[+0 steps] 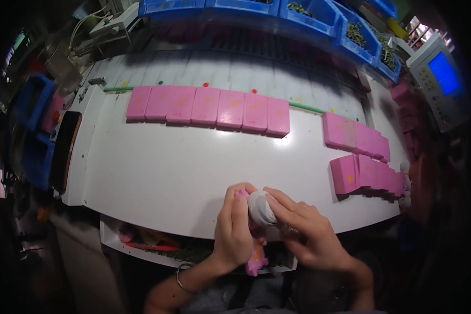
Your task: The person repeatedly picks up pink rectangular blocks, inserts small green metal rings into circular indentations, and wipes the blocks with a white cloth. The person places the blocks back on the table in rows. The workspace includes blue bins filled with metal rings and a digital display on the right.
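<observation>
Low over the front edge of the white table, my two hands meet. My left hand (234, 227) is closed round a pink, flexible-looking piece (256, 259), whose lower end hangs out below the fingers with an orange mark on it. Fingers of my right hand (306, 227) close round a white rounded bundle (261, 208) that looks like cloth. The bundle is against the pink piece, between both hands. Whether they touch along their whole length is hidden by my fingers. Several pink blocks (204, 106) stand in a row farther back on the table.
More pink blocks (369, 175) stand in two rows at the right. Blue bins (353, 34) with green bits hang across the back. A machine panel with a blue screen (445, 73) is at far right. Below the table edge, an open drawer (110, 235) holds a red-handled tool (152, 246).
</observation>
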Demonstrator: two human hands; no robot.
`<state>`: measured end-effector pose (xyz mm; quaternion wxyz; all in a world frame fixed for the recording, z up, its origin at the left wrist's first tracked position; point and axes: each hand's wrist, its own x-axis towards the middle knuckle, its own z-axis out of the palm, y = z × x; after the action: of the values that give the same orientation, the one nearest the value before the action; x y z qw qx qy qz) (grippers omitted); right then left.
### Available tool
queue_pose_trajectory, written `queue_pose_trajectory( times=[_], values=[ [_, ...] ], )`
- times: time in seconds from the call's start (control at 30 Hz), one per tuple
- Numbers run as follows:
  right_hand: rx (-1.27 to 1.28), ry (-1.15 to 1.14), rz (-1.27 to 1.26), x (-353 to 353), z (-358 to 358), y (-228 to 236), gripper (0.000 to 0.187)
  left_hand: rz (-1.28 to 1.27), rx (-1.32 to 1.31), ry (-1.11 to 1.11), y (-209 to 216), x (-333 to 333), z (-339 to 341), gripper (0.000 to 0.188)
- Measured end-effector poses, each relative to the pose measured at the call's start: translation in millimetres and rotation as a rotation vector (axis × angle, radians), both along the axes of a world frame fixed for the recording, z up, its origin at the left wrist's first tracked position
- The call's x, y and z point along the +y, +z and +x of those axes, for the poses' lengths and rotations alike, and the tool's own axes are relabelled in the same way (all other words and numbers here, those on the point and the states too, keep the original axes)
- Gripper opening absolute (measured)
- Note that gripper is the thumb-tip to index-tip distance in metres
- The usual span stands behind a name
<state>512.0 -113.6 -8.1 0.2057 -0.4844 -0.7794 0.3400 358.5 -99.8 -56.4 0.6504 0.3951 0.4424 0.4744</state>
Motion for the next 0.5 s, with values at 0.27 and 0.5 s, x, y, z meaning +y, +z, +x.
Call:
queue_pose_trajectory(
  times=[0.27, 0.5],
  values=[
    [-0.286, -0.189, 0.193, -6.9, 20.3, -4.8, 0.064, 0.131, 0.045, -0.096, -3.0, 4.7, -4.9, 0.046],
    [0.577, -0.438, -0.178, -10.8, -16.6, 1.3, 0.039, 0.740, 0.496, 0.098, -9.6, 2.3, -2.5, 0.053]
  ],
)
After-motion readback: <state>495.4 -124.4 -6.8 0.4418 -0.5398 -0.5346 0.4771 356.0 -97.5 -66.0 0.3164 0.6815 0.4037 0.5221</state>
